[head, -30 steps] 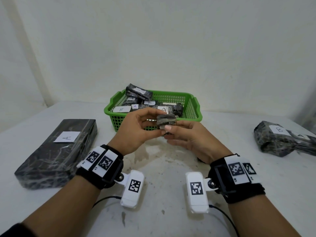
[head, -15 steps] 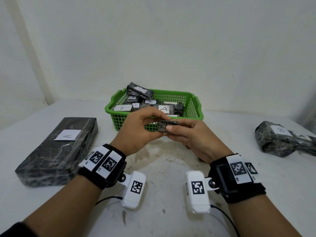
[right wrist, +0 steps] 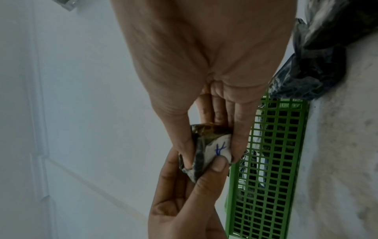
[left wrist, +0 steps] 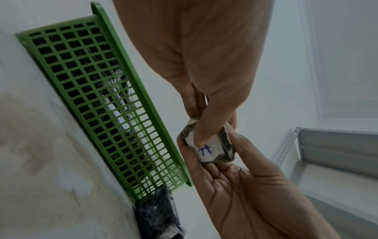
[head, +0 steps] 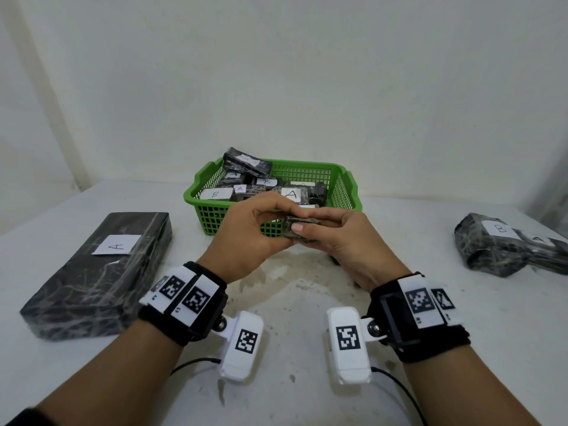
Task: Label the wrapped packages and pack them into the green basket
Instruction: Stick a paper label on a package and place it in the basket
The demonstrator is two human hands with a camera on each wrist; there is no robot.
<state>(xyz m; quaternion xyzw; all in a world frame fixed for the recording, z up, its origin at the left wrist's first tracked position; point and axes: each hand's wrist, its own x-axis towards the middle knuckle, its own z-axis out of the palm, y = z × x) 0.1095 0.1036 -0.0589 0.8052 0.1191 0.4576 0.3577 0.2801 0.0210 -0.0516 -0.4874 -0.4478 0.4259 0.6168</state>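
- Sat at 12 o'clock on the white table (head: 307,395): a green basket (head: 347,192), with many small dark wrapped packs (head: 246,162) piled inside.
- Showed white tags with "A" or "B" on most of those packs; stuck up over the back-left rim, one pack.
- Held up just in front of the basket: a small wrapped package (head: 299,229), pinched from both sides by the left hand (head: 246,241) and the right hand (head: 344,241), fingers curled.
- Wore a white label (left wrist: 206,149) with a blue "A"; pressed down on it, the left thumb.
- Lay at 9 o'clock: a long dark box (head: 98,272) tagged "A".
- Lay at 3 o'clock: two dark bundles (head: 498,250), tagged "B" and "A", partly cut off by the edge.
- Could not make out: a small dark thing on the table under the right hand.
- Could not read: the tags deep in the basket.
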